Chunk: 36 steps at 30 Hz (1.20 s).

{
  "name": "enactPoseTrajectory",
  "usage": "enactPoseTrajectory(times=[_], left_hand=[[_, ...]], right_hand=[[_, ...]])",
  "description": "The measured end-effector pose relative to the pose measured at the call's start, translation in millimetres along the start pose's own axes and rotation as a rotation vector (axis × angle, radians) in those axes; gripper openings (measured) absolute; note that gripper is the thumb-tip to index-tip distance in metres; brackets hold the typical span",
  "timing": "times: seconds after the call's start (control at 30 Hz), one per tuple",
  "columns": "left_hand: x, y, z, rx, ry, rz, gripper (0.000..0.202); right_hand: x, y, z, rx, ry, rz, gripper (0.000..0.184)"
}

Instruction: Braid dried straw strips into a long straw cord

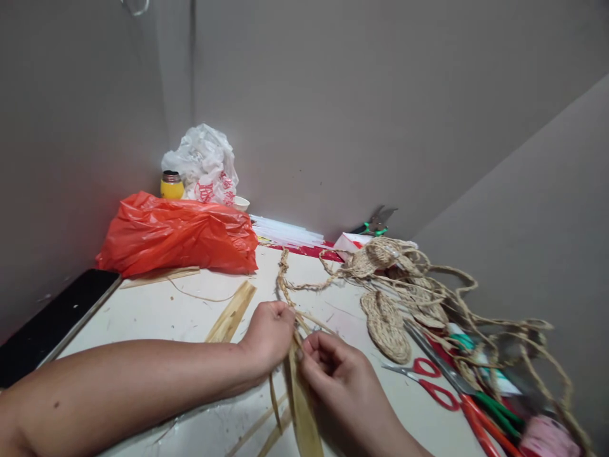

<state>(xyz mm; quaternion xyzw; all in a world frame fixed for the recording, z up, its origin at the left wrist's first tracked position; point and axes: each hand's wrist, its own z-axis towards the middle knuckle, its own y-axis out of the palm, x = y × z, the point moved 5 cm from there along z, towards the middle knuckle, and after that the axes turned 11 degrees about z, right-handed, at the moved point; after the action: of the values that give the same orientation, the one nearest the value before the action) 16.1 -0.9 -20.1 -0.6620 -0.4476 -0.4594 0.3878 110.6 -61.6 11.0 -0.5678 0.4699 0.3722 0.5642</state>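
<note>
Straw strips sit pinched between left hand and right hand; red print on the white bag is unreadable.

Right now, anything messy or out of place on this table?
Clutter on the right: loose braided cord sprawls in a tangle over the red-handled scissors and green-handled shears, partly burying them. The left hand and right hand pinch straw strips. Nothing looks spilled or broken.
</note>
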Motion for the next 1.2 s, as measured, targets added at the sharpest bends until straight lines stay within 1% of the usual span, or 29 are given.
enactPoseTrajectory(times=[0.13,0.4,0.63,0.83,0.97,1.07,1.13,1.2], left_hand=[[-2,-0.7,0,0.021,0.006,0.045,0.023],[1,-1.1,0,0.015,0.053,0.072,0.024],[0,-0.3,0,0.009,0.069,0.074,0.023],[-1,2.1,-1,-0.029,0.083,0.065,0.024],[-3,4.0,0,-0.043,0.082,0.046,0.024],[-3,3.4,-1,-0.045,0.047,0.048,0.025],[-3,2.9,-3,-0.055,0.02,0.041,0.025],[-2,2.6,-3,-0.062,0.006,0.021,0.026]], right_hand=[[-2,7,-2,-0.019,-0.044,0.004,0.015],[1,8,-4,0.013,-0.148,-0.07,0.015],[-1,11,-3,-0.026,-0.149,-0.06,0.018],[-3,11,-7,-0.004,-0.281,-0.171,0.019],[-6,12,-6,-0.007,-0.342,-0.194,0.018],[-2,4,-3,0.039,-0.322,-0.208,0.02],[3,-6,-2,0.087,-0.266,-0.196,0.02],[5,-18,-3,0.131,-0.189,-0.118,0.021]])
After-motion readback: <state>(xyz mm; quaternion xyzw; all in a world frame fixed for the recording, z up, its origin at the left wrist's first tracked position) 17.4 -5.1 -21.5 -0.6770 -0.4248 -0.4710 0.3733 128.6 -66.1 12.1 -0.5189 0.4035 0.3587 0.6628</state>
